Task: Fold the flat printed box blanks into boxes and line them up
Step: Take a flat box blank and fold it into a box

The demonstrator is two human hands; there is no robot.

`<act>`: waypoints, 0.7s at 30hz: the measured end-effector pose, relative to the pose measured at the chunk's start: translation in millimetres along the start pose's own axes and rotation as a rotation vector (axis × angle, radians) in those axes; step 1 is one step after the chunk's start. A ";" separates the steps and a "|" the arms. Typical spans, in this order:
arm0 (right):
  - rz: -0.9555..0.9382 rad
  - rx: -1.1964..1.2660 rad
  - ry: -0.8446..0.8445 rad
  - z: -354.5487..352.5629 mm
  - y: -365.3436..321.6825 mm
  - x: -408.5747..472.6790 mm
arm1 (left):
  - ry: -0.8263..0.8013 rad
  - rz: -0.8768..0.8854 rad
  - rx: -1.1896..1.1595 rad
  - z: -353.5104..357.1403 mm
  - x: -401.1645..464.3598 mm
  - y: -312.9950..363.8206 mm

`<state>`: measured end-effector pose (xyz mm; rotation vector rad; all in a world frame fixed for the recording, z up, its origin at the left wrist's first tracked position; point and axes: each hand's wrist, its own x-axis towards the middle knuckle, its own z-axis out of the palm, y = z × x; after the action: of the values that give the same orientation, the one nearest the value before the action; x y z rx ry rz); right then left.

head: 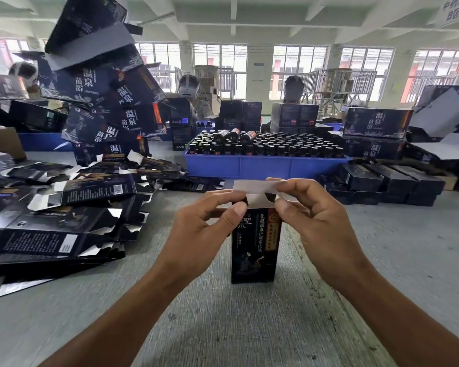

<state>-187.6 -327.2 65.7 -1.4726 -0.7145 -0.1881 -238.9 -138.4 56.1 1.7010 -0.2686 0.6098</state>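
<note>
A small dark printed box (253, 250) stands upright on the grey table (223, 327) in front of me, its white top flaps (255, 188) open. My left hand (204, 223) pinches the box's upper left edge between thumb and fingers. My right hand (310, 218) pinches the white top flap at its right end. A heap of flat box blanks (64, 213) lies on the table to the left. A row of folded small boxes (387, 184) lies at the right.
A blue tray (263, 165) full of dark bottles stands behind the box. Larger printed cartons (109, 102) are piled high at the left and stacked at the right (376, 128). People sit behind the piles across the table.
</note>
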 end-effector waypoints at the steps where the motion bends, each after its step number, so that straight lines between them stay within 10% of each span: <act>1: -0.001 0.001 0.009 -0.1 0.0 0.2 | 0.005 -0.001 0.005 0.1 0.0 -0.1; 21: -0.053 -0.009 0.052 -2.7 -3.1 -0.9 | -0.016 0.013 -0.048 -2.0 0.0 -3.6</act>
<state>-189.0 -330.4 68.0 -1.4534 -0.7119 -0.2689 -237.7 -135.6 53.2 1.6592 -0.3031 0.5952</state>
